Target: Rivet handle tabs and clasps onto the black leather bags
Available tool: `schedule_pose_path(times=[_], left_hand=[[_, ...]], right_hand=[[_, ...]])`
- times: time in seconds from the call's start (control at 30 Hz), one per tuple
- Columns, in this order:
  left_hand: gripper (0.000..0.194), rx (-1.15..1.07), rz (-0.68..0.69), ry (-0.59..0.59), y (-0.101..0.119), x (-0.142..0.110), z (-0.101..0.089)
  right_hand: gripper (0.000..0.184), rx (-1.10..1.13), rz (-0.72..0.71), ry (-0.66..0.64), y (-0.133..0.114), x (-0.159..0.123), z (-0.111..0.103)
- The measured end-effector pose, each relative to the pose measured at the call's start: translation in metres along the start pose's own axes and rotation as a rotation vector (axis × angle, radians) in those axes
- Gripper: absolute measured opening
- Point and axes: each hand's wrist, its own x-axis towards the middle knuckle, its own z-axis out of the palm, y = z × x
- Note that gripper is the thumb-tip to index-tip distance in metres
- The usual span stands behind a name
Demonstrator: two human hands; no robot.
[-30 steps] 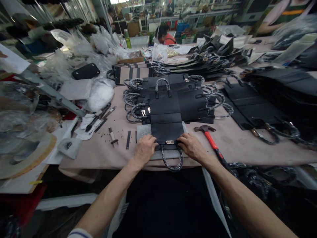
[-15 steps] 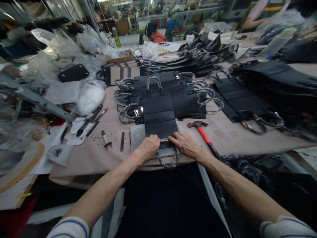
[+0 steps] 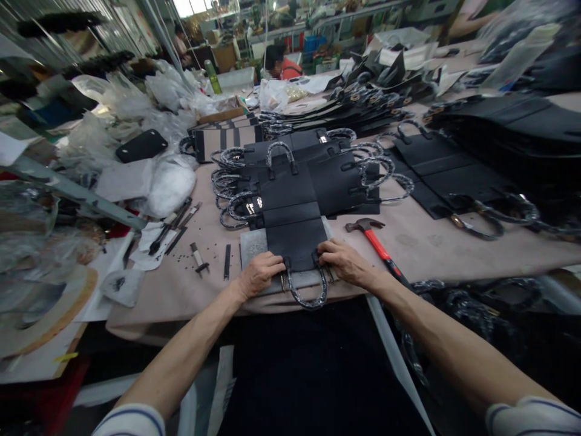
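A black bag panel (image 3: 295, 242) lies over a grey slab (image 3: 253, 245) near the table's front edge. Its handle (image 3: 308, 303), wrapped in clear plastic, loops toward me. My left hand (image 3: 260, 274) is closed on the panel's left edge, by the handle's base. At the right edge my right hand (image 3: 345, 261) pinches the panel beside the other handle base. Small shiny metal parts (image 3: 284, 282) show just below the fingertips on both sides; how they are attached I cannot tell. Right of my right hand lies a claw hammer (image 3: 374, 239) with a red and black handle.
Behind the panel are more stacked bag pieces (image 3: 349, 175) with wrapped handles. A punch-like tool (image 3: 198, 259) and a dark strip (image 3: 227, 261) lie to the left. Plastic bags (image 3: 170, 181) pile up farther left. Black pieces (image 3: 458, 175) cover the right side. Other people are in the background.
My hands have moved apart, from the middle of the panel's near edge to its two sides. The metal piece seen between them has gone from there, and the handle bases now show.
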Motion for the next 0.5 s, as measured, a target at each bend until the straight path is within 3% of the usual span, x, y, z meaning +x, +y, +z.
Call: schedule_pose_path(times=[0.13, 0.27, 0.4, 0.5], left_hand=[[0.041, 0.100, -0.023, 0.065, 0.013, -0.003, 0.006], [0.040, 0.042, -0.156, 0.120, 0.030, -0.001, 0.008], [0.037, -0.181, -0.419, 0.307, 0.034, 0.000, 0.003], [0.029, -0.161, -0.723, 0.458, 0.021, -0.012, -0.011]], right_hand=[[0.045, 0.063, 0.036, 0.110, -0.002, -0.015, 0.016], [0.042, 0.158, 0.146, 0.260, -0.006, -0.021, 0.030], [0.037, 0.180, 0.203, 0.304, -0.015, -0.011, 0.032], [0.031, 0.108, 0.250, 0.351, -0.023, -0.004, 0.035]])
